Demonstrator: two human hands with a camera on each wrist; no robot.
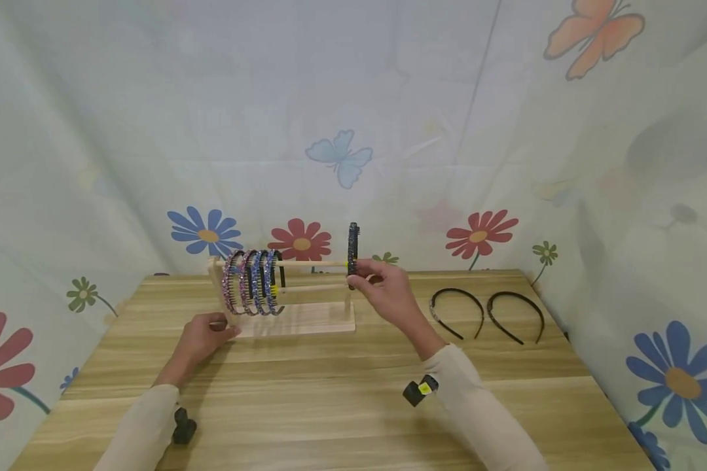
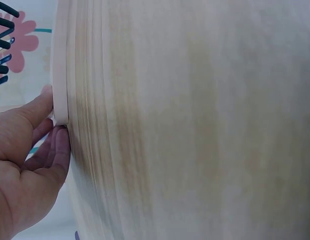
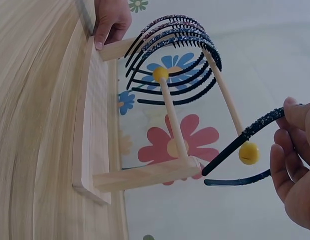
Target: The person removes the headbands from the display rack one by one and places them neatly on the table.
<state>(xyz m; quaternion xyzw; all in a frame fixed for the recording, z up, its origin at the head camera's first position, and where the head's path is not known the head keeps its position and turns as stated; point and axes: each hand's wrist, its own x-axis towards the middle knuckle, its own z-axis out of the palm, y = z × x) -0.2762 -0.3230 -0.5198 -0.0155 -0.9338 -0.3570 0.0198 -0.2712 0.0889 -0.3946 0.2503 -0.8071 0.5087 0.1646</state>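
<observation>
A wooden headband rack point(image 1: 330, 318) stands on the table, its rods tipped with yellow balls point(image 3: 249, 153). My left hand point(image 1: 203, 337) pinches the left end of its base, thumb on top and fingers at the edge in the left wrist view. My right hand point(image 1: 391, 291) holds a dark glittery headband point(image 1: 353, 245) upright at the right end of the rack. In the right wrist view the band's two ends point toward the rack, close around a rod's ball end. Several glittery pink and blue headbands point(image 3: 170, 42) hang at the rack's left side.
Two black headbands, one point(image 1: 456, 290) left of the other point(image 1: 515, 294), lie on the wooden table point(image 1: 330, 405) to the right of the rack. A curtain point(image 1: 389, 85) printed with flowers and butterflies hangs behind and on both sides.
</observation>
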